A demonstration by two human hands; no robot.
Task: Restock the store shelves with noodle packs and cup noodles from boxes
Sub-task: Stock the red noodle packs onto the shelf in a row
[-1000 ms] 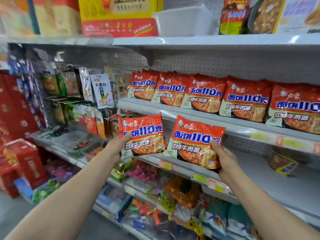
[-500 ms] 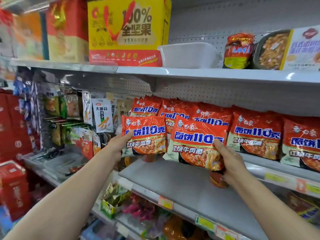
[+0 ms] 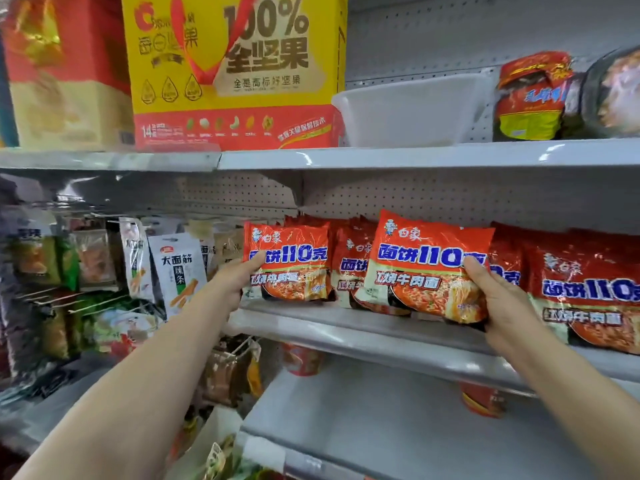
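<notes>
My left hand (image 3: 232, 282) grips a red noodle pack (image 3: 289, 261) by its left edge, thumb across the front, at the left end of the middle shelf (image 3: 346, 327). My right hand (image 3: 502, 306) holds a second red noodle pack (image 3: 426, 268) by its lower right corner, just above the shelf and in front of the row. More of the same packs (image 3: 588, 292) stand along the shelf to the right, and one (image 3: 349, 268) shows between my two packs. Two red cup noodles (image 3: 301, 358) (image 3: 481, 400) sit on the shelf below.
A yellow nut gift box (image 3: 235, 71), a white plastic tub (image 3: 408, 109) and a red snack bag (image 3: 533, 98) stand on the top shelf (image 3: 415, 155). Hanging snack bags (image 3: 176, 268) crowd the bay to the left. The lower shelf (image 3: 381, 420) is mostly bare grey metal.
Both hands have raised their noodle packs from the lower shelf level up to the middle shelf. The left pack now sits at the row's left end; the right pack is in front of the row.
</notes>
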